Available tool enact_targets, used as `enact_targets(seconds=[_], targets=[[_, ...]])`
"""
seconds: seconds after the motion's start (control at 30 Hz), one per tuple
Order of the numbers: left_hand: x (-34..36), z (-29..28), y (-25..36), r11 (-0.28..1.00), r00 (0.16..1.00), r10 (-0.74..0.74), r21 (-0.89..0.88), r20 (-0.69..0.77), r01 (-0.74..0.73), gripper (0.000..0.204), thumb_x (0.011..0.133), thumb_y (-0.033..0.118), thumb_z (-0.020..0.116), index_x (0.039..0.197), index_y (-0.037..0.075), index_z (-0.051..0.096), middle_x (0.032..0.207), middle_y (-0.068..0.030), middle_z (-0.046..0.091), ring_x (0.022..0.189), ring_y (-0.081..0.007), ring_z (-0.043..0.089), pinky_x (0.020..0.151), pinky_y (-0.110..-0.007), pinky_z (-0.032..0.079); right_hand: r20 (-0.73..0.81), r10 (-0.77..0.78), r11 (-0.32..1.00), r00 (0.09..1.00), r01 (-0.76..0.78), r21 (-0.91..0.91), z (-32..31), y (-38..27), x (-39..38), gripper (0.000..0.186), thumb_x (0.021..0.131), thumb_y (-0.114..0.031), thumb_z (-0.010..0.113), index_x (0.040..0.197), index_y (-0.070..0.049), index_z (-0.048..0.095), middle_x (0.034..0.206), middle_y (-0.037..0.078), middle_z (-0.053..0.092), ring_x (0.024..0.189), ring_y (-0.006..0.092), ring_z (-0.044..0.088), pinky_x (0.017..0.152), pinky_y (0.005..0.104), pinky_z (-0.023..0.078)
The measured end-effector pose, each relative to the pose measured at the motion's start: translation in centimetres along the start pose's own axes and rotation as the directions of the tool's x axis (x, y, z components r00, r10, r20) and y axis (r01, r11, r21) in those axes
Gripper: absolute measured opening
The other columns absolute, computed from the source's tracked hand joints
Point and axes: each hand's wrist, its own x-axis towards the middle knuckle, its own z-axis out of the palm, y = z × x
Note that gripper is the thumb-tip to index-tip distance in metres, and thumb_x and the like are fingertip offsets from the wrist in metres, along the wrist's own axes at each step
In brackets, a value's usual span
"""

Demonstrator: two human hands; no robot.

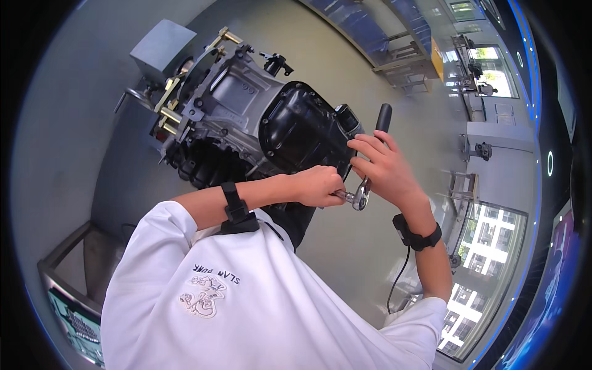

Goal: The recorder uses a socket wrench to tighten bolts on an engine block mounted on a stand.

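A ratchet wrench (pixel 362 195) with a black handle grip is in front of me, its round head low and its handle slanting up to the right. My right hand (pixel 388 169) is closed around the handle below the grip, fingers bent toward the left. My left hand (pixel 317 186) is a fist around the shiny socket piece (pixel 344 195) at the ratchet's head; the far end of that piece is hidden in the fist. Just beyond both hands is an engine (pixel 234 98) with a black oil pan (pixel 305 129) facing up. A black cylindrical filter (pixel 347 117) sits at its right end.
The engine is fixed to a stand with brass-coloured posts (pixel 171 115), a grey box (pixel 163 49) and a crank handle (pixel 126 97). A metal cart (pixel 74 246) with a green tool tray (pixel 77 324) stands at lower left. Blue-topped benches (pixel 364 31) are farther off.
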Motion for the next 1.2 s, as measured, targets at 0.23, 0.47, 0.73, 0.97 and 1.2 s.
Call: enact_targets(seconds=[0.23,0.47,0.73,0.97,1.2], targets=[[-0.9,2.6,0.5,0.969,0.98,0.063,0.246,-0.19,-0.015,0.033,0.086,0.027,0.059,0.059,0.007,0.061,0.046,-0.0125,0.049,0.046,-0.0336,0.052,0.046,-0.041,0.042,0.074,0.25,0.961,0.965,-0.256,0.102,0.7,-2.5,-2.0,0.016,0.071,-0.014,0.07,0.072,-0.006,0.057,0.072,0.006,0.059,0.075,0.0235,0.058,0.085,0.0364,0.045],[-0.4,3.0,1.1,0.981,0.978,0.025,0.191,-0.207,0.015,0.041,0.09,0.032,0.056,0.058,0.006,0.059,0.046,-0.0126,0.049,0.045,-0.0339,0.051,0.043,-0.04,0.04,0.819,0.373,-0.174,0.435,-0.834,0.523,2.1,-9.1,-7.0,0.024,0.09,-0.018,0.056,0.072,-0.003,0.053,0.055,0.003,0.049,0.052,0.0165,0.054,0.059,0.0329,0.047],[0.5,2.4,1.0,0.969,0.927,-0.094,0.179,-0.364,0.168,0.04,0.091,0.033,0.054,0.061,0.008,0.064,0.051,-0.0134,0.055,0.048,-0.0335,0.057,0.047,-0.04,0.044,0.823,0.296,-0.675,0.485,-0.503,0.539,1.0,-8.7,-5.1,0.032,0.091,-0.025,0.057,0.067,-0.007,0.045,0.056,0.0,0.046,0.053,0.0099,0.051,0.055,0.027,0.044],[-0.4,2.8,1.8,0.978,0.912,-0.098,0.13,-0.399,0.162,0.04,0.091,0.032,0.053,0.059,0.008,0.062,0.051,-0.0135,0.054,0.048,-0.0333,0.057,0.047,-0.04,0.045,0.652,0.524,0.141,0.548,-0.811,0.568,1.2,-7.2,-5.6,0.032,0.088,-0.022,0.062,0.068,-0.004,0.046,0.055,-0.004,0.04,0.051,0.0066,0.033,0.047,0.0275,0.027],[-0.6,2.6,1.9,0.973,0.913,-0.1,0.152,-0.395,0.173,0.039,0.09,0.033,0.055,0.061,0.009,0.063,0.051,-0.0133,0.055,0.049,-0.0329,0.057,0.049,-0.04,0.046,0.645,0.572,0.061,0.507,-0.81,0.583,1.3,-7.8,-5.9,0.032,0.086,-0.016,0.063,0.066,-0.004,0.042,0.055,-0.004,0.035,0.054,0.0057,0.031,0.048,0.027,0.023]])
